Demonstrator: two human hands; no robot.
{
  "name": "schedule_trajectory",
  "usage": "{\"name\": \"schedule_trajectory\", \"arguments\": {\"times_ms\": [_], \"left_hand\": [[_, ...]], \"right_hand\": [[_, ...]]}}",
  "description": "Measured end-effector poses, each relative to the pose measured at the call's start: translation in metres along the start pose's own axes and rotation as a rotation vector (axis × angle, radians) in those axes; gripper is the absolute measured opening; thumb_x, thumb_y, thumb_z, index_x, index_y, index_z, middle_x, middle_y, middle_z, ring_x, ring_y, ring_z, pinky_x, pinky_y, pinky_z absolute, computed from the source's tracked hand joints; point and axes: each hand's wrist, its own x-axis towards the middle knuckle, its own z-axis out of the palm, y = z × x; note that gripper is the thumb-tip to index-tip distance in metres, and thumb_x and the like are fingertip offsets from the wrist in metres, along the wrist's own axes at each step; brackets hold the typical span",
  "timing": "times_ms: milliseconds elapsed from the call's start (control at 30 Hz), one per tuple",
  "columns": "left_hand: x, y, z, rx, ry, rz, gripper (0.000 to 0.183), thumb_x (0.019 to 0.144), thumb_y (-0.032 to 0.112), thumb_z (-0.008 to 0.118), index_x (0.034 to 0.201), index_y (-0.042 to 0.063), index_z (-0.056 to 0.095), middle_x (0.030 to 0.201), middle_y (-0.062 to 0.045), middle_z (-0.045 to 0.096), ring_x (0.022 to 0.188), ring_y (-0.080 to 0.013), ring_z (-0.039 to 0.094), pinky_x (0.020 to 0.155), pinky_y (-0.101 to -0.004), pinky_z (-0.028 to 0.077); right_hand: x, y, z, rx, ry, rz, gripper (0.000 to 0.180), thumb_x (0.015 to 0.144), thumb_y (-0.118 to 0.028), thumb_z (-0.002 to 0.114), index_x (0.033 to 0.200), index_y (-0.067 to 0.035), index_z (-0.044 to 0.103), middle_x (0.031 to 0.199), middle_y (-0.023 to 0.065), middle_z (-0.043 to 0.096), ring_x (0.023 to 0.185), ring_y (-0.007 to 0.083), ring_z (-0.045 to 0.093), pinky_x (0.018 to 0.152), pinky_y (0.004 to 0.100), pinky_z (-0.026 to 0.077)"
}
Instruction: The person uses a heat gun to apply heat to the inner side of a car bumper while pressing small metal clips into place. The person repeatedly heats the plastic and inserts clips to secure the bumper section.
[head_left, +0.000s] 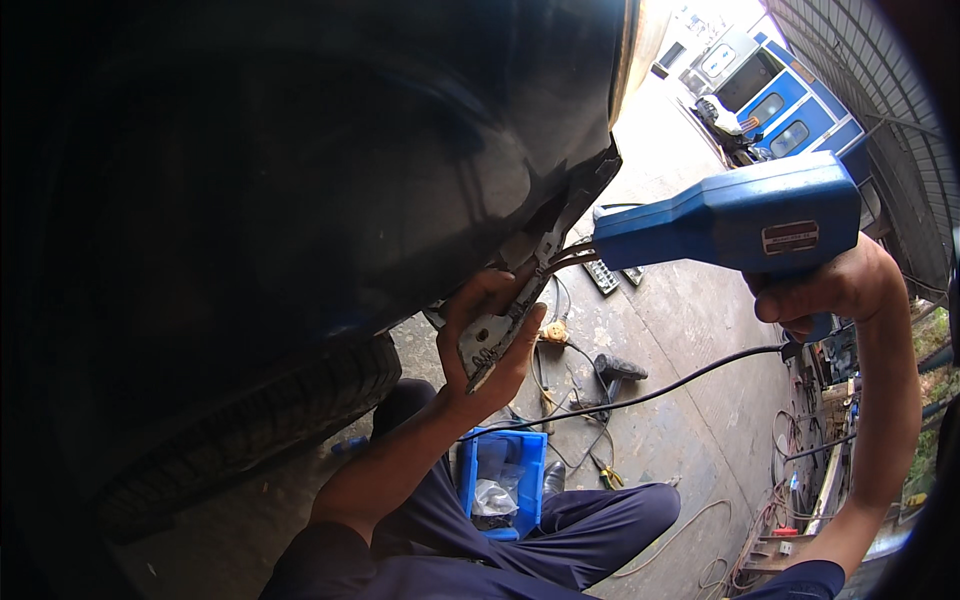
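My right hand (840, 289) grips the handle of a blue pistol-shaped hot stapler (727, 214) with a power cord. Its two bent metal prongs (571, 256) reach the edge of a dark car bumper (450, 150); whether they touch is hard to tell. My left hand (487, 375) holds the lower end of that edge, a worn grey mounting strip (484, 337), with fingers behind it and the thumb in front. Wavy wire staples (487, 356) show on the strip near my palm. Much of the bumper is in deep shadow.
A blue plastic crate (541, 480) with clear bags stands between my legs. Behind the cord (645, 397) lie a black-headed mallet (621, 367), pliers (609, 474) and a yellowish socket (555, 331) on the concrete floor. A tyre (300, 405) is at left, a blue vehicle (795, 112) beyond.
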Motion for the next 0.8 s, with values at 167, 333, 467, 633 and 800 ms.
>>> {"name": "schedule_trajectory", "arguments": {"times_ms": [167, 333, 467, 633, 800], "left_hand": [[0.0005, 0.0023, 0.0016, -0.005, 0.016, 0.004, 0.041, 0.093, -0.007, 0.071, 0.127, 0.0, 0.048, 0.122, -0.015, 0.069, 0.108, -0.0114, 0.065, 0.092, -0.0247, 0.05], [0.001, 0.0042, -0.002, 0.125, -0.02, 0.0, 0.042, 0.093, -0.008, 0.071, 0.127, 0.0, 0.047, 0.121, -0.015, 0.068, 0.108, -0.0123, 0.065, 0.093, -0.025, 0.05], [0.0008, 0.0028, 0.0002, 0.032, 0.012, -0.002, 0.043, 0.092, -0.008, 0.071, 0.127, -0.001, 0.047, 0.12, -0.015, 0.068, 0.109, -0.0124, 0.065, 0.093, -0.025, 0.05], [0.0001, 0.0029, 0.0019, 0.033, 0.023, -0.009, 0.041, 0.092, -0.008, 0.071, 0.126, -0.002, 0.048, 0.118, -0.014, 0.068, 0.107, -0.012, 0.065, 0.092, -0.0249, 0.05], [0.0004, 0.003, 0.0015, 0.069, 0.023, -0.004, 0.04, 0.092, -0.007, 0.072, 0.125, -0.002, 0.049, 0.117, -0.013, 0.069, 0.107, -0.0118, 0.065, 0.093, -0.0247, 0.051]], "right_hand": [[-0.0007, 0.0019, 0.0008, 0.019, 0.004, 0.005, 0.023, 0.077, -0.015, 0.088, 0.079, -0.002, 0.069, 0.06, 0.0031, 0.064, 0.046, 0.012, 0.06, 0.042, 0.0277, 0.049], [0.0015, 0.0041, -0.0011, 0.016, -0.019, -0.009, 0.022, 0.077, -0.014, 0.087, 0.078, -0.002, 0.069, 0.059, 0.0033, 0.063, 0.045, 0.0118, 0.059, 0.042, 0.0283, 0.048], [0.0014, 0.0028, -0.0018, -0.016, -0.012, 0.011, 0.021, 0.077, -0.014, 0.086, 0.077, -0.002, 0.069, 0.059, 0.0035, 0.063, 0.045, 0.0118, 0.059, 0.042, 0.0284, 0.048], [0.0002, 0.0006, -0.0014, -0.005, -0.016, 0.008, 0.022, 0.078, -0.015, 0.087, 0.078, -0.002, 0.069, 0.059, 0.0033, 0.063, 0.045, 0.0116, 0.058, 0.043, 0.028, 0.047], [0.0004, 0.0008, -0.0025, -0.003, -0.03, 0.01, 0.022, 0.078, -0.015, 0.087, 0.079, -0.002, 0.069, 0.059, 0.0032, 0.063, 0.046, 0.0115, 0.059, 0.043, 0.0279, 0.047]]}}
